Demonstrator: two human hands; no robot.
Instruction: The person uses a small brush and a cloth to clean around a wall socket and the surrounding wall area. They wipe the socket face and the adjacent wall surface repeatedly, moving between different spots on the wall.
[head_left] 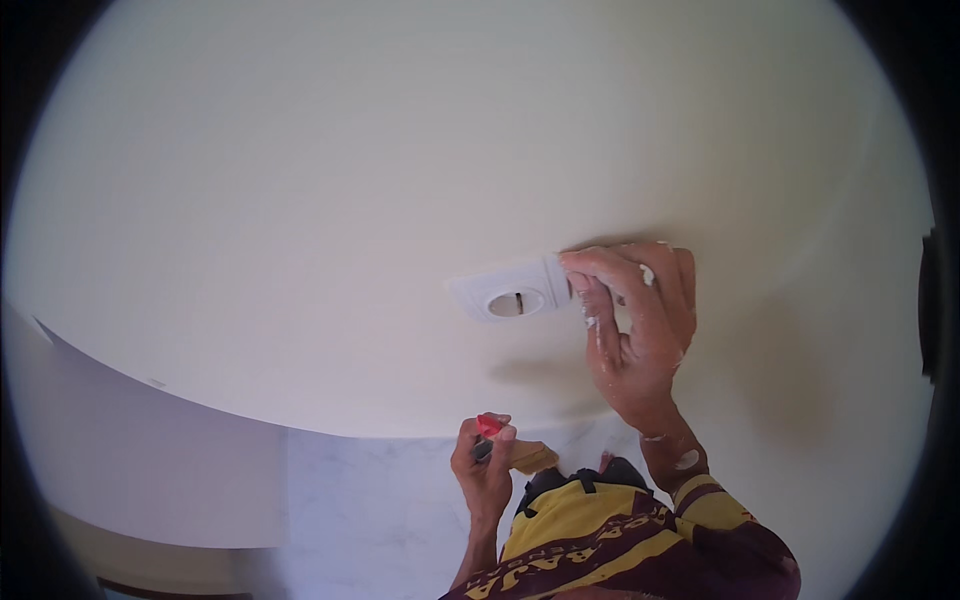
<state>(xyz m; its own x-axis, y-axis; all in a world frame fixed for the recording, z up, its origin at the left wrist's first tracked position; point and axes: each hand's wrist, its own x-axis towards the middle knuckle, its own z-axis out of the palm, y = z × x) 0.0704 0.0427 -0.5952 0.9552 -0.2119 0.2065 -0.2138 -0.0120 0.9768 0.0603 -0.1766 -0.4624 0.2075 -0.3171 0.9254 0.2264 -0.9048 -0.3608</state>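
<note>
A white wall socket (516, 303) with a round well sits in a rectangular plate on the pale wall. My right hand (645, 310) is at the plate's right end, fingers curled and thumb and fingertips pressed together against its edge. Anything small between those fingertips is hidden. White paste-like smears mark its knuckles and wrist. Lower down, near my body, my left hand (484, 470) is closed around a small red and dark-grey tool (488, 425); its exact kind does not show. Beside that hand is a tan-brown piece (533, 457), and I cannot tell whether the hand holds it.
The pale wall (300, 200) fills most of the view and bends at the rim. Below its lower edge lies a light marbled floor (350, 510). A dark object (929, 305) shows at the far right rim. My maroon and yellow shirt (600, 530) is at the bottom.
</note>
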